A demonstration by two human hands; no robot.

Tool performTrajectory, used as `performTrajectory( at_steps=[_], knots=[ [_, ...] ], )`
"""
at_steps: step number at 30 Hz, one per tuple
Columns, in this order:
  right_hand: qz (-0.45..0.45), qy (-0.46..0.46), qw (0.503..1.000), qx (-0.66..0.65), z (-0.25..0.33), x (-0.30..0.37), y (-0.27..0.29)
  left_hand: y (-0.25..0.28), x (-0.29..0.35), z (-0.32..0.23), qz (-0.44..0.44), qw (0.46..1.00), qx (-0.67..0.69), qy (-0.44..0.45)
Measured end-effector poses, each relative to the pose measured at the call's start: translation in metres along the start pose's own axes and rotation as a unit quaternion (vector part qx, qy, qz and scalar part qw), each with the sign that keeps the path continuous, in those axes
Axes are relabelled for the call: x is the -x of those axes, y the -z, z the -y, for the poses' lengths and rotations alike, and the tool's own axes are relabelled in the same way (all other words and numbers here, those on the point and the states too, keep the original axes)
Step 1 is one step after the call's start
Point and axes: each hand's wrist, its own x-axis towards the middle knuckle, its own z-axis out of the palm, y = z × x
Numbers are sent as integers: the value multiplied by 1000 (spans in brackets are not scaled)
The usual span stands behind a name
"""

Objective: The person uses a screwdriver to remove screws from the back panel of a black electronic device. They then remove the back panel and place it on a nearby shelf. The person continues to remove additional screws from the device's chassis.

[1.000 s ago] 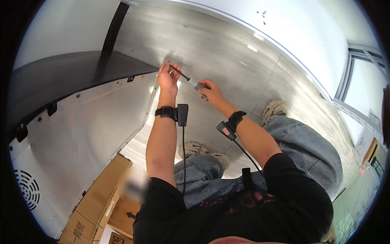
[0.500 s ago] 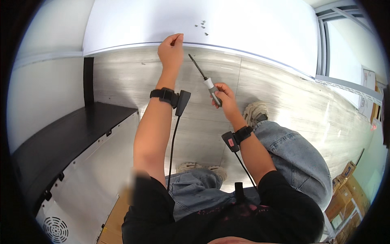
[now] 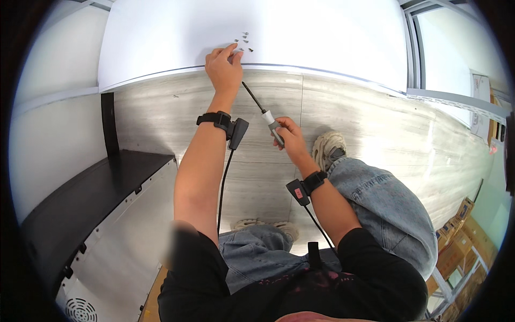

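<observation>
My left hand (image 3: pixel 224 65) is over the front edge of a white tabletop (image 3: pixel 332 43), its thumb and forefinger parted. A small screw (image 3: pixel 241 49) lies by these fingertips; I cannot tell whether they touch it. Several more small metal screws (image 3: pixel 245 41) are scattered just beyond, on the same white surface. Lower and to the right, my right hand (image 3: pixel 289 137) is closed around a screwdriver (image 3: pixel 272 126) with a grey and white handle. Its dark shaft points up and left, with the tip in front of the table edge, apart from the screws.
At the left stands a metal cabinet with a black top (image 3: pixel 80 185) and a round vent (image 3: pixel 80 310). Black devices (image 3: pixel 237 134) with cables are strapped to both wrists. Pale floor tiles (image 3: pixel 268 177) lie below. Cardboard boxes (image 3: pixel 453 252) stand at the lower right.
My left hand has moved from before the screws to beside them, and its pinched fingers have opened. One more screw shows by the fingertips. The right hand still holds the screwdriver.
</observation>
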Motion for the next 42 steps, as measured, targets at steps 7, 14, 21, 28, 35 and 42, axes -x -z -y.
performTrajectory(
  at_steps=[7, 14, 21, 28, 35, 42],
  knots=[
    [17, -5, 1000, 19, 6, 10, -27, 53, 30, 18, -1, 976, 172, 133],
    [122, -7, 993, -7, 13, 30, -105, 165, 105, 33, 15, 817, 427, 387],
    [387, 31, 921, 22, 38, 124, -200, 330, 168, -37, -168, 802, 488, 301],
    [545, 48, 829, 117, 69, 228, -241, 462, 250, -78, -264, 825, 437, 240],
    [565, 68, 796, 206, 92, 302, -255, 523, 306, -97, -292, 807, 469, 210],
    [546, 167, 800, 181, 82, 420, -270, 600, 353, -113, -330, 780, 514, 139]
  ],
)
